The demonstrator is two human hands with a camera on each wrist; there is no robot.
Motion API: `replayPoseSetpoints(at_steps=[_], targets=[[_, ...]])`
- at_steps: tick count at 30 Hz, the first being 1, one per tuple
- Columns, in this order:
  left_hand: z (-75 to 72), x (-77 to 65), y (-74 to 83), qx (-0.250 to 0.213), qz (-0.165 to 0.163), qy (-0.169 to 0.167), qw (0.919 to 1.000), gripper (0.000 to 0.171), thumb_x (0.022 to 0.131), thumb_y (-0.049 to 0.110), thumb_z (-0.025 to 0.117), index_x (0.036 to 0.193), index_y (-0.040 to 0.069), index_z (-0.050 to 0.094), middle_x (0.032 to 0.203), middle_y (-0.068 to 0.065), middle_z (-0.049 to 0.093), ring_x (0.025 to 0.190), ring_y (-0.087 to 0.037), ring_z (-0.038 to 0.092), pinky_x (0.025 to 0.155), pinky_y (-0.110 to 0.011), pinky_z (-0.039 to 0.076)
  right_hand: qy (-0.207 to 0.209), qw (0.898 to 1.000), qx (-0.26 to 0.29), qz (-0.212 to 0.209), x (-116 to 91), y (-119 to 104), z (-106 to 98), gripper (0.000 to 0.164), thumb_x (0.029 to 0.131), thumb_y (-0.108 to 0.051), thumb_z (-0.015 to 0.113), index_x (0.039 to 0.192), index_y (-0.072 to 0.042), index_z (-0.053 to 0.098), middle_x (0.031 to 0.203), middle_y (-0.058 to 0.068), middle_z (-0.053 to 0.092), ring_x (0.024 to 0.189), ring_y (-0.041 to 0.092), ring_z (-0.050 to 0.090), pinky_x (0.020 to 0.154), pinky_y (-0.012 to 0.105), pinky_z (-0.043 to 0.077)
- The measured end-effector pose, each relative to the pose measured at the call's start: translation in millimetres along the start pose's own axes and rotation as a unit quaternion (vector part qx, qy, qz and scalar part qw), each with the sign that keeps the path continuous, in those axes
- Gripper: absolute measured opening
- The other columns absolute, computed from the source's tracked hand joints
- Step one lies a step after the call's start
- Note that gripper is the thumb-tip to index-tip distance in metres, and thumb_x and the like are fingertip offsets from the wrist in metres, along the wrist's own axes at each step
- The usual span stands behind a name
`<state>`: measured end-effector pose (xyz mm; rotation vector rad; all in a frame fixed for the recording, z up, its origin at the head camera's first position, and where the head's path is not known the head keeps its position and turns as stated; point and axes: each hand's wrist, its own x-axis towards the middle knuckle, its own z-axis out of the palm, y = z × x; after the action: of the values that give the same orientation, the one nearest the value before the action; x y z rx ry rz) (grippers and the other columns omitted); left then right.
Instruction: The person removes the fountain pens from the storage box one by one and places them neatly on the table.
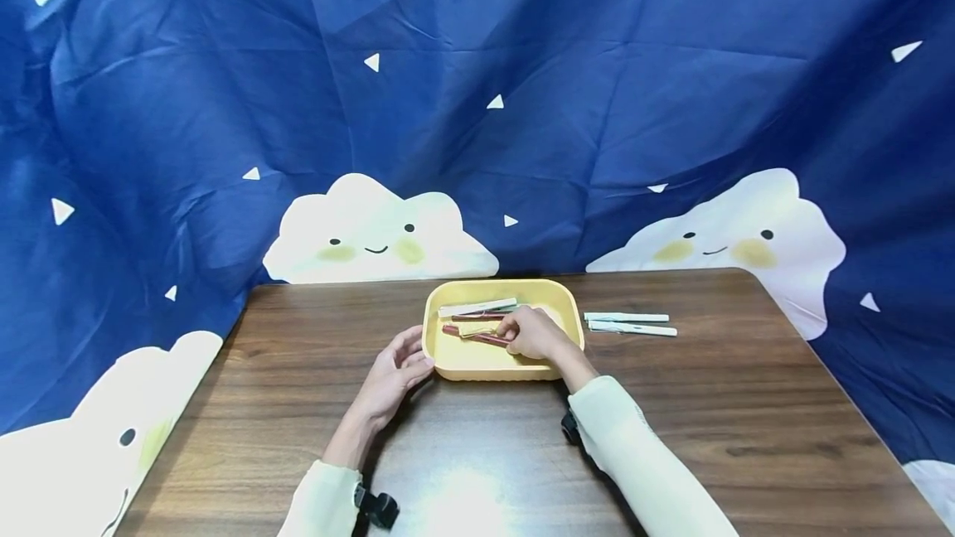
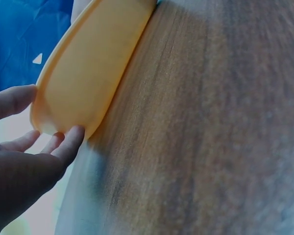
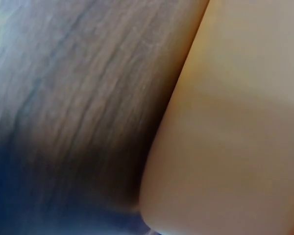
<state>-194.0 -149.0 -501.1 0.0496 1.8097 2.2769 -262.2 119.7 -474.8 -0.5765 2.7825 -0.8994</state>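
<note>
A yellow tray [image 1: 487, 374] stands on the wooden table, with several pens in it. My left hand [image 1: 391, 375] is at its left end, fingers spread and relaxed. In the left wrist view the fingertips [image 2: 77, 132] touch the outside of the tray wall [image 2: 88, 73]. My right hand [image 1: 531, 333] reaches into the tray from the right, bent fingers pinching the end of a yellow pen [image 1: 476, 330]. That pen lies across a dark red pen [image 1: 488, 340]. Behind them are another dark red pen [image 1: 473, 316] and a white pen [image 1: 477, 307]. The right wrist view shows only tray wall and table.
Right of the tray, two whitish pens [image 1: 632, 327] lie on the table [image 1: 709, 404] close together. A blue cloth [image 1: 448, 131] with white clouds hangs behind the table. Both forearms in pale sleeves [image 1: 634, 437] come in from the front edge.
</note>
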Motion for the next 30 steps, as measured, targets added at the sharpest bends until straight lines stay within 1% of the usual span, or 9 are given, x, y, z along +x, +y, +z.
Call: replayPoseSetpoints(at_steps=[5,11,18,22,30], targets=[[-0.6,0.1,-0.9,0.002,-0.003,0.001,1.0000,0.066,0.094,-0.011,0.059,0.153,-0.004,0.032,0.148,-0.030,0.039,0.127,-0.034,0.048,0.100,-0.033,0.052,-0.018,0.999,-0.028,-0.025,-3,0,-3,0.023,0.074,0.007,0.074,0.089,-0.010,0.079,0.070,-0.008,0.059,0.069,0.011,0.049,0.066,0.027,0.043],[-0.5,-0.5,-0.7,-0.001,-0.005,0.003,1.0000,0.066,0.093,-0.010,0.060,0.153,-0.004,0.032,0.147,-0.029,0.040,0.128,-0.036,0.047,0.099,-0.032,0.053,-0.023,0.999,-0.026,-0.020,-4,1,-4,0.020,0.077,0.006,0.075,0.088,-0.010,0.078,0.075,-0.006,0.064,0.074,0.012,0.052,0.072,0.029,0.047],[-1.0,0.0,-1.2,0.001,-0.004,0.003,1.0000,0.066,0.093,-0.010,0.061,0.153,-0.004,0.032,0.147,-0.029,0.040,0.128,-0.035,0.047,0.098,-0.031,0.053,-0.013,1.000,-0.001,-0.029,-4,1,-7,0.020,0.078,0.005,0.072,0.092,-0.007,0.078,0.079,-0.001,0.067,0.076,0.011,0.054,0.073,0.029,0.048],[-0.7,0.1,-1.0,0.003,-0.002,0.000,1.0000,0.067,0.093,-0.011,0.060,0.153,-0.004,0.032,0.146,-0.030,0.040,0.127,-0.034,0.048,0.097,-0.030,0.054,-0.008,0.999,0.020,-0.035,-3,0,-12,0.021,0.078,0.007,0.072,0.094,-0.005,0.079,0.079,0.000,0.068,0.074,0.010,0.055,0.071,0.027,0.049],[-0.1,0.2,1.7,-0.003,-0.002,-0.004,1.0000,0.067,0.093,-0.013,0.058,0.154,-0.004,0.030,0.150,-0.028,0.037,0.133,-0.038,0.044,0.099,-0.031,0.053,-0.006,0.997,0.055,-0.050,-7,-5,-24,0.021,0.077,0.009,0.071,0.093,-0.002,0.078,0.079,0.003,0.069,0.074,0.012,0.054,0.069,0.026,0.047]])
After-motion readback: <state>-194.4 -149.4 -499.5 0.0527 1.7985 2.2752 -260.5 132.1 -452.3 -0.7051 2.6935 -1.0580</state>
